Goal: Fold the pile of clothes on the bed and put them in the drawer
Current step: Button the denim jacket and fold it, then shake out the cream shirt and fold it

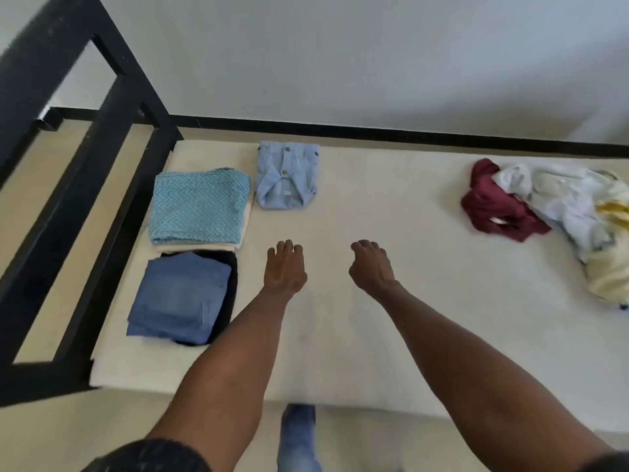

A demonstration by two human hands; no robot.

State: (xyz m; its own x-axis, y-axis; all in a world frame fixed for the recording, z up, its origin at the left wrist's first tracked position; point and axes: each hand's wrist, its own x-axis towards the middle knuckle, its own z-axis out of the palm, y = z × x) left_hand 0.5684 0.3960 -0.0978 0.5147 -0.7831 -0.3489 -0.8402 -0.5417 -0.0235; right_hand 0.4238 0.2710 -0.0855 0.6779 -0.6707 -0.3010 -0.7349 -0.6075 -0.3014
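1. Nearest me, a jeans-clad leg [299,437] stands against the bed [374,267], so both arms reach out over the mattress.
2. The left hand [285,267] and right hand [371,265] hover loosely curled and hold nothing, probably between garments.
3. Three folded lots sit at the left end, likely kept clear of the working space: jeans [177,298] on something dark, a teal knit [200,206] on cream cloth, and a blue shirt [287,175].
4. The unfolded pile [561,212] lies well apart at the right; I count one maroon piece [490,206], with pale and yellow ones tangled beyond counting.
5. No drawer is in view.
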